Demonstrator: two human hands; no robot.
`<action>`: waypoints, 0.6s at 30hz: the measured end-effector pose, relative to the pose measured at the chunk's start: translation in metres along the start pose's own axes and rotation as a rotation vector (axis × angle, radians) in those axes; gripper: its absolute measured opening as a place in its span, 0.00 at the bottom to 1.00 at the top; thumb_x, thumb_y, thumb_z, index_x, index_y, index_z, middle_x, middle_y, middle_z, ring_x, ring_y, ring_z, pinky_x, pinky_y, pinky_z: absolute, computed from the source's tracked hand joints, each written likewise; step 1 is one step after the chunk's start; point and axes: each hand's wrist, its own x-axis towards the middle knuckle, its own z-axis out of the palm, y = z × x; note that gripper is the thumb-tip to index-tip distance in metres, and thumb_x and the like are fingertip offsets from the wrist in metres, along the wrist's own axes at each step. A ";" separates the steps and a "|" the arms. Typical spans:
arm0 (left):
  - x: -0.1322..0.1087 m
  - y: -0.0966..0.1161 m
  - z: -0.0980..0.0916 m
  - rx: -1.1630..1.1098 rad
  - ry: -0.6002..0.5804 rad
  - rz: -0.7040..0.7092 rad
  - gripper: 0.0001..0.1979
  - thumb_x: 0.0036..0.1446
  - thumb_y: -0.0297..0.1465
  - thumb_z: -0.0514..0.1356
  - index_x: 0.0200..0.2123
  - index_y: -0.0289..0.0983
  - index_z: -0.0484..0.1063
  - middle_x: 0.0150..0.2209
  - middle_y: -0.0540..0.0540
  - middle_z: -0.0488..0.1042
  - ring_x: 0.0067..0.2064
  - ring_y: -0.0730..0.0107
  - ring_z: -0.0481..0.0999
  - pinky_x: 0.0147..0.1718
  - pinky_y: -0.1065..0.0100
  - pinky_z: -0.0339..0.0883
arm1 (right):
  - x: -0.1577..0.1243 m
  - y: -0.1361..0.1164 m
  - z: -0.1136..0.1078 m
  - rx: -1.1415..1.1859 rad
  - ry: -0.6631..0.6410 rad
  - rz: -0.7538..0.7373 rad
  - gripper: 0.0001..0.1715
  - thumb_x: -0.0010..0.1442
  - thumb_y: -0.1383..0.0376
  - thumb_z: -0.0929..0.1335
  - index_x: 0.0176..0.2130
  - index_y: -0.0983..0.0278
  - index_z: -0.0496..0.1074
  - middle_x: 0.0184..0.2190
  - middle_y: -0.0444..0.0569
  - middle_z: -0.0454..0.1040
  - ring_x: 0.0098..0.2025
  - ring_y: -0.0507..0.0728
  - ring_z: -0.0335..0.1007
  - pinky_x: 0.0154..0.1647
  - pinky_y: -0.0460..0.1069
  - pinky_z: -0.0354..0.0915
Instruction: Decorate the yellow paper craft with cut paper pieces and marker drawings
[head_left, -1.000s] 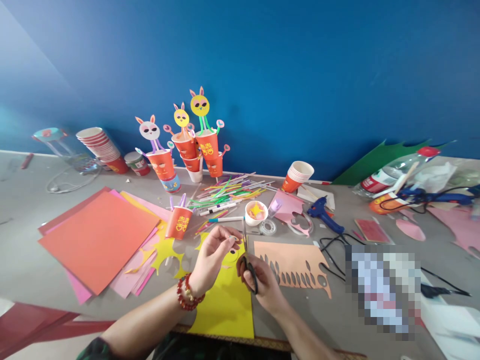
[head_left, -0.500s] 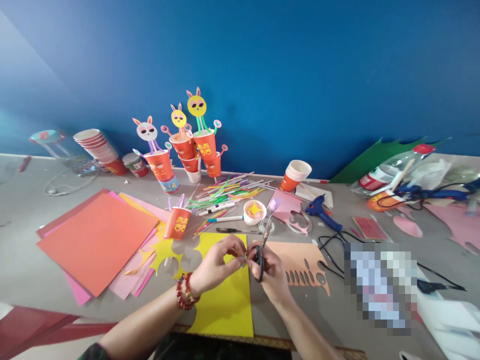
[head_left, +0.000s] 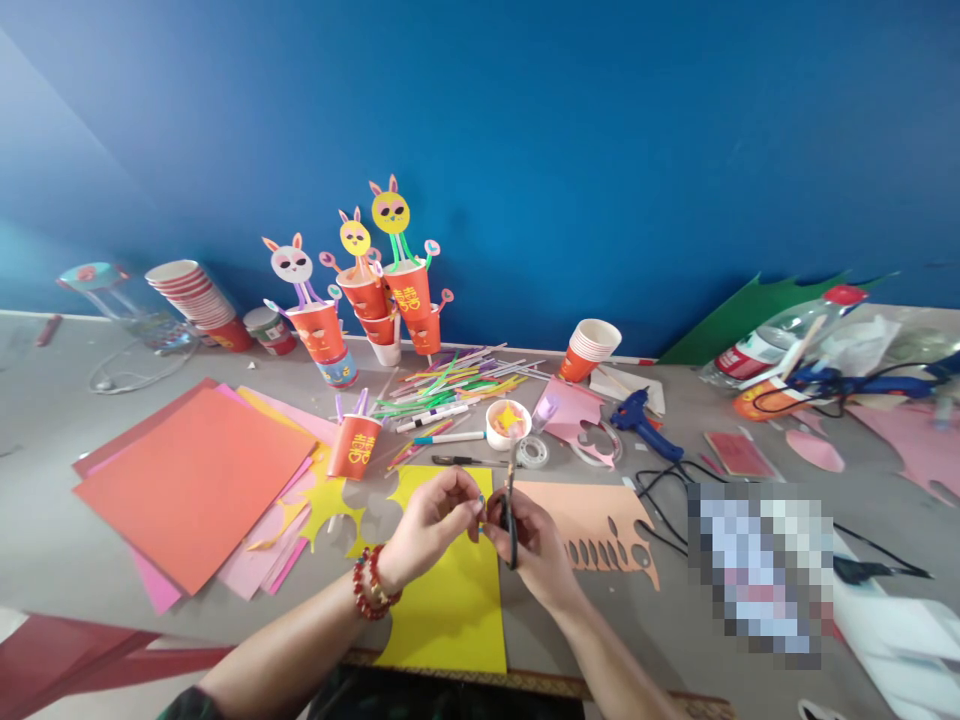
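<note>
My left hand (head_left: 431,520), with a red bead bracelet on the wrist, pinches a tiny piece I cannot make out, fingers closed. My right hand (head_left: 534,545) grips black-handled scissors (head_left: 510,510), blades pointing up and away, right beside the left fingertips. Both hands hover over a yellow paper sheet (head_left: 450,610) at the table's near edge. A peach sheet with leaf-shaped cut-outs (head_left: 600,515) lies just right of my right hand.
A stack of orange and pink paper (head_left: 195,480) lies left. Red cups with bunny faces (head_left: 367,290) stand at the blue wall. Straws and pens (head_left: 450,390), a small white cup (head_left: 508,422), tape roll (head_left: 534,452) and blue glue gun (head_left: 645,422) lie beyond my hands.
My hands have stayed close together over the yellow sheet. The scissors swung from tilted right to nearly upright, and the left fingertips closed in against the right hand.
</note>
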 end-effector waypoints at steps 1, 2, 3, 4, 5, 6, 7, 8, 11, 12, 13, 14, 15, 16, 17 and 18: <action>0.001 0.002 -0.001 -0.009 0.007 -0.007 0.13 0.60 0.39 0.61 0.33 0.36 0.65 0.28 0.50 0.69 0.26 0.74 0.71 0.28 0.71 0.65 | 0.000 0.001 0.000 -0.004 -0.019 0.033 0.14 0.57 0.59 0.73 0.27 0.62 0.67 0.28 0.43 0.64 0.30 0.54 0.62 0.29 0.46 0.59; 0.001 0.003 -0.001 -0.009 0.019 -0.011 0.13 0.60 0.39 0.62 0.33 0.36 0.65 0.27 0.50 0.69 0.26 0.75 0.70 0.27 0.71 0.64 | -0.001 0.001 0.000 -0.004 -0.040 0.066 0.17 0.57 0.56 0.73 0.27 0.62 0.67 0.27 0.43 0.64 0.30 0.53 0.61 0.29 0.47 0.59; 0.002 0.005 -0.002 -0.008 0.032 -0.016 0.13 0.59 0.39 0.63 0.33 0.36 0.65 0.27 0.50 0.69 0.25 0.76 0.69 0.26 0.72 0.64 | -0.002 0.002 0.000 0.003 -0.061 0.096 0.19 0.57 0.53 0.73 0.28 0.62 0.66 0.27 0.43 0.63 0.29 0.53 0.59 0.28 0.47 0.58; 0.002 0.006 -0.003 -0.010 0.043 -0.022 0.13 0.58 0.39 0.63 0.33 0.36 0.66 0.26 0.51 0.69 0.25 0.76 0.68 0.25 0.72 0.63 | -0.002 0.003 0.000 0.014 -0.085 0.123 0.21 0.57 0.50 0.72 0.28 0.62 0.66 0.26 0.42 0.62 0.28 0.53 0.58 0.28 0.47 0.57; 0.002 0.007 -0.003 -0.015 0.053 -0.028 0.14 0.58 0.39 0.64 0.33 0.36 0.66 0.25 0.51 0.69 0.24 0.77 0.67 0.24 0.73 0.62 | -0.003 0.003 0.000 0.028 -0.115 0.146 0.23 0.57 0.47 0.71 0.29 0.62 0.66 0.26 0.42 0.61 0.27 0.53 0.57 0.26 0.46 0.56; 0.003 0.008 -0.004 -0.026 0.062 -0.031 0.14 0.57 0.40 0.64 0.33 0.36 0.66 0.25 0.52 0.68 0.23 0.77 0.66 0.23 0.73 0.61 | -0.003 0.002 0.000 0.042 -0.149 0.165 0.25 0.57 0.44 0.70 0.30 0.62 0.66 0.26 0.42 0.61 0.26 0.52 0.55 0.25 0.46 0.55; 0.003 0.009 -0.005 -0.040 0.070 -0.034 0.14 0.57 0.40 0.64 0.33 0.36 0.65 0.24 0.53 0.68 0.22 0.78 0.65 0.22 0.74 0.60 | -0.003 0.002 0.000 0.053 -0.184 0.177 0.26 0.57 0.42 0.70 0.30 0.62 0.66 0.25 0.42 0.60 0.25 0.51 0.54 0.24 0.46 0.53; 0.003 0.009 -0.006 -0.052 0.073 -0.036 0.14 0.57 0.40 0.64 0.33 0.36 0.65 0.24 0.53 0.67 0.22 0.79 0.64 0.21 0.75 0.59 | -0.004 0.001 0.000 0.062 -0.214 0.184 0.27 0.57 0.41 0.69 0.30 0.62 0.66 0.25 0.42 0.60 0.24 0.51 0.53 0.23 0.45 0.52; 0.004 0.008 -0.008 -0.091 0.059 -0.040 0.13 0.58 0.40 0.63 0.34 0.36 0.65 0.22 0.55 0.65 0.20 0.80 0.60 0.20 0.76 0.56 | -0.003 -0.002 0.000 0.081 -0.269 0.182 0.29 0.57 0.40 0.69 0.30 0.62 0.66 0.24 0.41 0.59 0.23 0.50 0.51 0.21 0.45 0.49; 0.004 0.008 -0.009 -0.104 0.051 -0.043 0.13 0.58 0.39 0.63 0.34 0.36 0.65 0.22 0.55 0.65 0.20 0.81 0.59 0.19 0.76 0.55 | -0.003 -0.003 0.000 0.084 -0.277 0.178 0.29 0.57 0.40 0.69 0.30 0.62 0.66 0.24 0.41 0.58 0.23 0.50 0.50 0.21 0.45 0.49; 0.004 0.008 -0.010 -0.115 0.044 -0.049 0.13 0.58 0.39 0.63 0.34 0.36 0.65 0.22 0.56 0.64 0.20 0.81 0.58 0.19 0.76 0.54 | -0.002 -0.003 0.000 0.086 -0.285 0.174 0.29 0.57 0.40 0.68 0.30 0.62 0.66 0.24 0.41 0.58 0.23 0.50 0.50 0.21 0.45 0.48; 0.004 0.008 -0.011 -0.122 0.038 -0.056 0.13 0.58 0.39 0.63 0.34 0.36 0.66 0.22 0.56 0.63 0.19 0.81 0.58 0.19 0.76 0.53 | -0.002 -0.003 -0.001 0.086 -0.292 0.173 0.28 0.58 0.40 0.68 0.30 0.62 0.66 0.24 0.41 0.58 0.23 0.50 0.50 0.21 0.45 0.48; 0.004 0.008 -0.012 -0.125 0.031 -0.064 0.12 0.57 0.38 0.63 0.34 0.36 0.66 0.22 0.56 0.63 0.19 0.81 0.58 0.18 0.77 0.52 | -0.002 -0.003 -0.001 0.083 -0.300 0.172 0.28 0.58 0.40 0.68 0.31 0.62 0.66 0.24 0.41 0.58 0.23 0.50 0.50 0.22 0.45 0.48; 0.004 0.008 -0.013 -0.123 0.020 -0.074 0.12 0.57 0.38 0.63 0.34 0.36 0.66 0.22 0.56 0.63 0.19 0.81 0.58 0.18 0.77 0.52 | -0.002 -0.003 -0.002 0.077 -0.308 0.169 0.29 0.57 0.40 0.69 0.31 0.62 0.67 0.25 0.41 0.58 0.24 0.50 0.51 0.22 0.45 0.48; 0.004 0.008 -0.015 -0.120 0.008 -0.084 0.12 0.57 0.37 0.63 0.34 0.36 0.66 0.21 0.56 0.63 0.20 0.81 0.59 0.18 0.77 0.51 | -0.001 -0.003 -0.003 0.068 -0.316 0.164 0.29 0.57 0.40 0.69 0.31 0.63 0.67 0.25 0.42 0.59 0.24 0.51 0.51 0.22 0.45 0.48; 0.004 0.009 -0.016 -0.118 -0.003 -0.094 0.11 0.57 0.37 0.63 0.34 0.36 0.66 0.21 0.56 0.63 0.20 0.81 0.59 0.18 0.77 0.51 | -0.001 -0.003 -0.003 0.057 -0.322 0.159 0.29 0.57 0.39 0.69 0.31 0.63 0.67 0.25 0.42 0.59 0.25 0.51 0.52 0.22 0.45 0.48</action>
